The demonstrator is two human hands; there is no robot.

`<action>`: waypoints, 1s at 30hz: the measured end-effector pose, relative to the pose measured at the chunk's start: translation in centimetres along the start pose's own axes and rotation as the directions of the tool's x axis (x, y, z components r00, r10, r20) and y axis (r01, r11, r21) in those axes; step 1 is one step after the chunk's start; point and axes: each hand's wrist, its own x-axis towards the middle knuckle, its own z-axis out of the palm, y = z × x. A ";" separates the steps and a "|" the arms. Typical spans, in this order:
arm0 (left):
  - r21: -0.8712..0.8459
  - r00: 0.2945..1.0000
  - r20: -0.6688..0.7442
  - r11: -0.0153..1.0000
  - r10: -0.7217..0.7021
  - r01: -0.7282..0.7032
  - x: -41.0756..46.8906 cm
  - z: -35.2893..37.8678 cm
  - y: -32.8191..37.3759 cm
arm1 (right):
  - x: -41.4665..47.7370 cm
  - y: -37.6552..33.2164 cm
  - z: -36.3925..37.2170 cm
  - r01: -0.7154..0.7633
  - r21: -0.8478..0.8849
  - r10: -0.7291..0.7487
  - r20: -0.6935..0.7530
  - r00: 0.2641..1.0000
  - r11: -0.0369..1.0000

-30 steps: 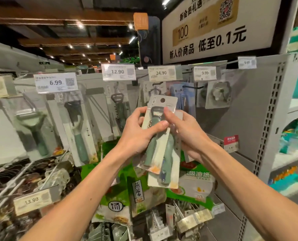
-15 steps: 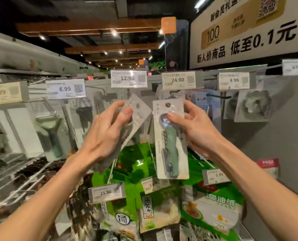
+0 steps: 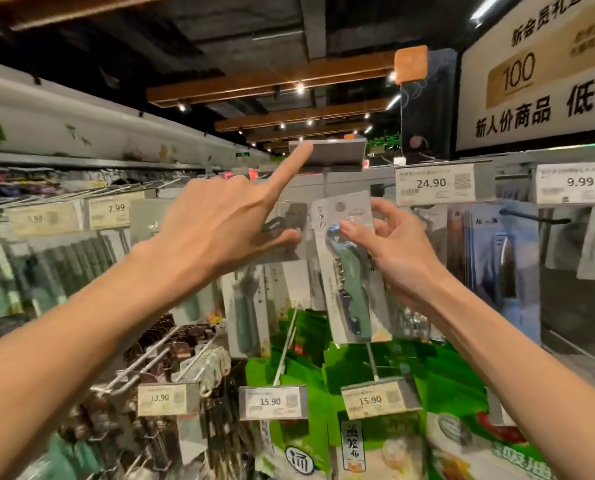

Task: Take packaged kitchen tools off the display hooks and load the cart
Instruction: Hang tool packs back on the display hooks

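Left hand (image 3: 220,223) is up at the display, index finger stretched straight out, its tip touching the flipped-up price tag (image 3: 327,152); its thumb and curled fingers pinch a clear packaged tool (image 3: 285,233), too blurred to name. Right hand (image 3: 393,251) pinches a carded corkscrew (image 3: 349,271) near the top, thumb on the front, fingers behind, card hanging upright just beside the left hand's pack. Green bags (image 3: 358,368) hang on the hooks below. No cart is in view.
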 end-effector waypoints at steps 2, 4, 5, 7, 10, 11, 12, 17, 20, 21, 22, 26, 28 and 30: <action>0.076 0.999 0.050 0.997 -0.006 0.002 0.9 -0.6 -0.4 | 0.5 0.0 0.5 0.000 -0.029 0.000 -0.006 1.000 1.000; 0.126 0.995 0.097 0.992 0.013 -0.025 1.7 -0.8 -0.7 | 0.9 0.1 0.9 -0.001 -0.029 0.001 -0.001 1.000 1.000; 0.138 0.992 0.122 0.989 0.029 -0.045 2.0 -0.9 -0.8 | 1.1 0.2 1.1 0.003 -0.041 -0.003 -0.005 1.000 0.999; 0.156 0.986 0.156 0.984 0.056 -0.080 2.4 -1.1 -1.1 | 1.7 0.3 1.5 0.020 -0.096 -0.024 -0.037 0.999 0.995; 0.196 0.984 0.160 0.974 0.083 -0.114 2.5 -1.6 -1.4 | 2.7 0.9 1.9 -0.001 -0.133 -0.012 -0.096 0.995 0.991; 0.201 0.984 0.159 0.973 0.084 -0.115 2.5 -1.7 -1.4 | 3.2 1.1 2.0 -0.005 -0.177 -0.017 -0.122 0.992 0.984; 0.198 0.983 0.164 0.973 0.084 -0.116 2.4 -1.8 -1.4 | 3.6 1.4 2.1 -0.013 -0.225 -0.020 -0.142 0.990 0.974; 0.150 0.980 0.179 0.982 0.085 -0.113 2.3 -1.4 -1.2 | 4.8 2.6 2.2 -0.073 -0.256 0.014 -0.225 0.974 0.964; 0.132 0.977 0.190 0.984 0.093 -0.119 2.2 -1.4 -1.1 | 4.4 2.6 2.1 -0.090 -0.335 0.016 -0.217 0.976 0.938; 0.126 0.976 0.199 0.985 0.091 -0.117 2.3 -1.4 -1.1 | 4.0 2.5 2.0 -0.086 -0.389 0.001 -0.215 0.977 0.917; 0.117 0.974 0.209 0.986 0.088 -0.115 2.4 -1.4 -1.2 | 3.4 2.4 2.0 -0.075 -0.443 -0.025 -0.216 0.976 0.893; 0.039 0.966 0.241 0.994 0.094 -0.107 2.7 -1.3 -1.3 | -1.0 2.5 2.2 0.032 -0.497 -0.177 -0.247 0.953 0.867; -0.019 0.964 0.250 0.996 0.093 -0.091 2.8 -1.0 -1.2 | -3.6 2.8 2.5 0.051 -0.428 -0.165 -0.234 0.958 0.902; -0.114 0.968 0.238 0.992 0.079 -0.053 2.8 -0.4 -1.0 | -5.5 3.0 3.2 -0.051 -0.264 0.009 -0.159 0.987 0.963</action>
